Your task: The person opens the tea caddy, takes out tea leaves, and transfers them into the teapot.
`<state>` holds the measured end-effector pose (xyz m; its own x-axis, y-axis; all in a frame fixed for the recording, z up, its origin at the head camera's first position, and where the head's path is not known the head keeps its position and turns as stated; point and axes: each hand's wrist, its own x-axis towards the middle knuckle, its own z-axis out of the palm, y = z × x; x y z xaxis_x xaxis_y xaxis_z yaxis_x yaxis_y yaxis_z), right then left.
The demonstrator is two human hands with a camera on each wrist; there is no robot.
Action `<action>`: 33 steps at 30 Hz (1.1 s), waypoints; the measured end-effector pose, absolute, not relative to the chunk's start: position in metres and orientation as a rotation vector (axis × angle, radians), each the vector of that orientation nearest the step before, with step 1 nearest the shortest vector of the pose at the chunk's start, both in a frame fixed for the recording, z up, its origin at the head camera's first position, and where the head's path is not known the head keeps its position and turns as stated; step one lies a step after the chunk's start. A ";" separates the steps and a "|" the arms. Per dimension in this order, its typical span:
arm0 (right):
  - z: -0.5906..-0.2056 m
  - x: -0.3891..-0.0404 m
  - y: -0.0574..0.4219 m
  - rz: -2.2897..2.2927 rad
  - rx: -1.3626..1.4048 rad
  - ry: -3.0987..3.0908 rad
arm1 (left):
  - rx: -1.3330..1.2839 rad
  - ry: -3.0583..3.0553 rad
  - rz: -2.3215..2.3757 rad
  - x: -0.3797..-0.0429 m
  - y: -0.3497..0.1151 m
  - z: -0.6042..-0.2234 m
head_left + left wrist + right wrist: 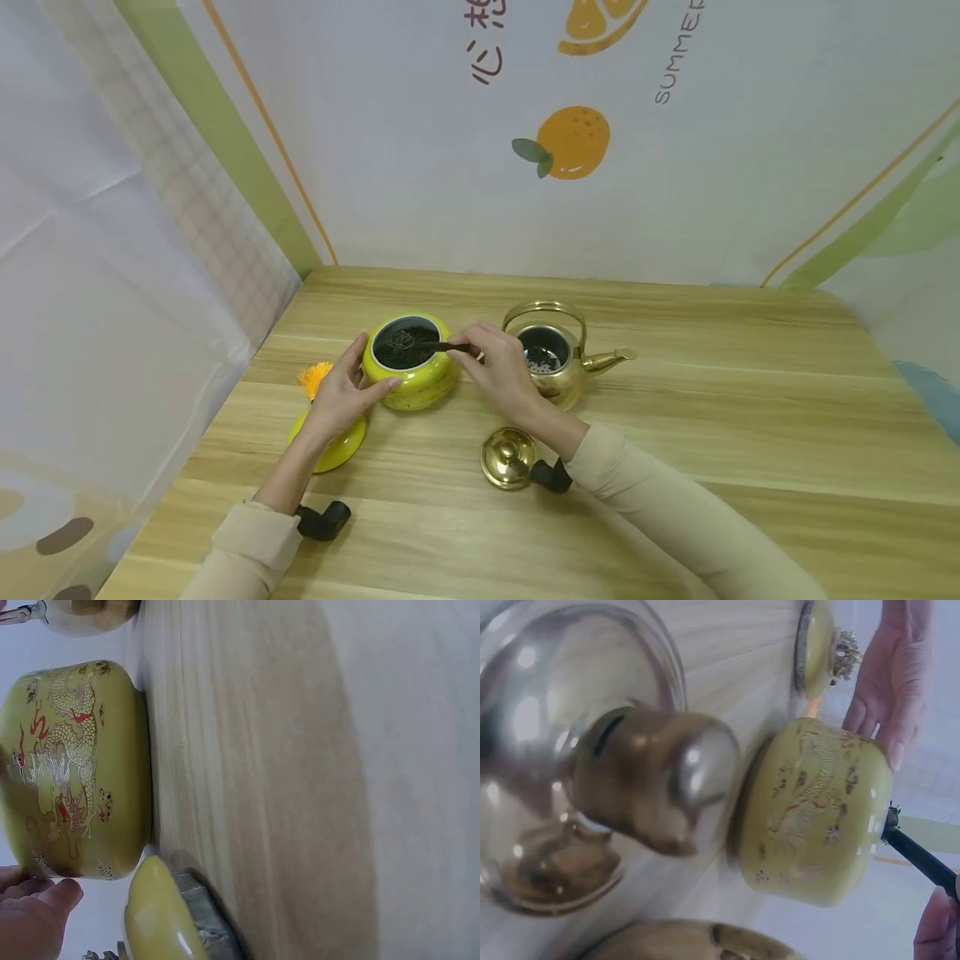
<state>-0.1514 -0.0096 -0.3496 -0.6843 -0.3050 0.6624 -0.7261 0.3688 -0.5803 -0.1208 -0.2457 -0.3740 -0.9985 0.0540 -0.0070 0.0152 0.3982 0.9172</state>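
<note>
My left hand (341, 396) steadies a round yellow tea jar (420, 392), fingers round its left side and thumb against the front. Dark loose tea leaves (397, 357) lie inside the jar, whose wall bears a printed dragon in the left wrist view. A slim dark tea scoop (431, 346) is pinched by its handle in my right hand (498, 367); its tip is over or among the leaves. Just beyond that hand stands an uncovered gold teapot (558, 385), its handle upright and spout to the right. Some dark leaves show inside it, partly hidden by the hand.
The gold teapot lid (507, 458) lies on the wooden table (712, 400) below my right wrist. A yellow jar lid (341, 450) with an orange tassel (315, 379) rests left of the jar, partly behind my left hand. A printed curtain (420, 167) hangs behind the table.
</note>
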 end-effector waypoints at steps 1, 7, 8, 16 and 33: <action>-0.348 -0.150 -0.007 1.266 0.901 -2.175 | 0.050 2.609 1.692 -0.120 -0.246 -0.373; -0.340 -0.141 0.006 1.321 0.926 -2.104 | -0.023 2.644 1.792 -0.113 -0.244 -0.370; -0.338 -0.140 0.009 1.325 0.929 -2.086 | -0.025 2.648 1.833 -0.112 -0.244 -0.370; -0.327 -0.128 0.037 1.303 0.943 -1.965 | 0.013 2.636 2.163 -0.102 -0.232 -0.360; -0.311 -0.095 0.110 1.291 0.946 -1.902 | 0.368 2.409 2.034 -0.097 -0.164 -0.353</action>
